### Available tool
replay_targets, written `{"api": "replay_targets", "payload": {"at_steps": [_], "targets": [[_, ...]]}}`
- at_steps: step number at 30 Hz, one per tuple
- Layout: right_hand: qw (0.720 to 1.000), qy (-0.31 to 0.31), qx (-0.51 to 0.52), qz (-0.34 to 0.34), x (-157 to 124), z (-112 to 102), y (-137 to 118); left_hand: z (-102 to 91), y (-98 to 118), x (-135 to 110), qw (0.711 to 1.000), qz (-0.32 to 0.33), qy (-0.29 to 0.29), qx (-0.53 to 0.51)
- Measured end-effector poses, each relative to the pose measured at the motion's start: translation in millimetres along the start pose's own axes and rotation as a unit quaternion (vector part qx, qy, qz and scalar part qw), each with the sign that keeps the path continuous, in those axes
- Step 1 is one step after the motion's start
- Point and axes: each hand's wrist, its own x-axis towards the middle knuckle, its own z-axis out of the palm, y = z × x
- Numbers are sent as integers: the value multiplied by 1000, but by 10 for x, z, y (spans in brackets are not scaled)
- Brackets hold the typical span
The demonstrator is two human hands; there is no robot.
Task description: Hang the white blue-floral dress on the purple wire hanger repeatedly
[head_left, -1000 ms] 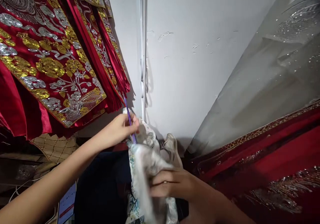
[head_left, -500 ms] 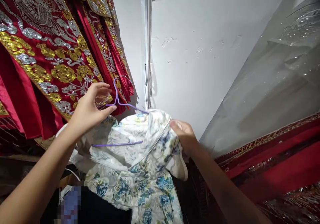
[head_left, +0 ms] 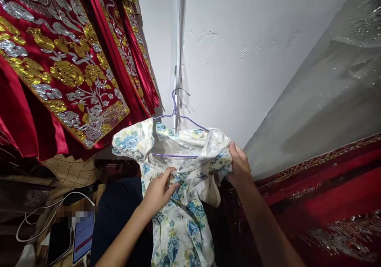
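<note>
A white dress with blue and yellow-green flowers [head_left: 178, 223] hangs on a purple wire hanger [head_left: 193, 121], whose hook points up in front of the wall. Both of its shoulders rest over the hanger's arms, and the hanger's lower bar shows inside the neckline. My right hand [head_left: 239, 162] grips the dress at the right shoulder, thumb on top. At the front of the neckline, my left hand [head_left: 160, 189] lies against the fabric with its fingers partly bent; whether it pinches the cloth I cannot tell.
Red garments with gold and silver embroidery [head_left: 68, 72] hang at the left. A translucent sheet [head_left: 312, 92] covers the right side above red cloth [head_left: 336, 187]. A lit phone [head_left: 83, 235] and a white cable [head_left: 22, 227] lie at lower left. Behind the dress shows a pale shoe [head_left: 212, 195].
My left hand has left the hanger's left side and come down to the neckline. The left shoulder now sits over the hanger. Hanger and dress have shifted right in view.
</note>
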Motion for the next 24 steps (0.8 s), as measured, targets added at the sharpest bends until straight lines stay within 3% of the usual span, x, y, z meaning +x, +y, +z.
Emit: {"api": "replay_targets", "payload": {"at_steps": [3, 6, 9, 10, 11, 12, 14, 15, 17, 21, 24], "targets": [[1000, -1, -7, -20, 58, 0, 73, 151, -52, 63, 998, -24, 39, -47], [988, 78, -84, -99, 136, -58, 130, 218, -59, 85, 993, -34, 57, -95], [916, 223, -235, -236, -35, -213, 310, 300, -61, 3, 975, -60, 63, -206], [891, 242, -280, -264, -161, -260, 420, 335, -58, -41, 962, -75, 61, -255], [879, 231, -314, -275, -308, -292, 552, 370, -53, -85, 948, -88, 60, -301], [888, 178, -333, -261, -466, -302, 700, 401, -43, -124, 935, -98, 63, -335], [922, -3, -342, -184, -758, -253, 1002, 437, -9, -175, 924, -104, 76, -360], [927, -67, -335, -154, -870, -198, 1135, 435, 15, -184, 927, -100, 79, -353], [928, -140, -326, -117, -996, -52, 1324, 394, 78, -177, 944, -86, 68, -312], [928, -133, -318, -140, -969, 220, 1411, 233, 217, -154, 983, -55, 57, -168], [940, -110, -277, -166, -947, 285, 1408, 145, 265, -181, 993, -18, 63, -95]]}}
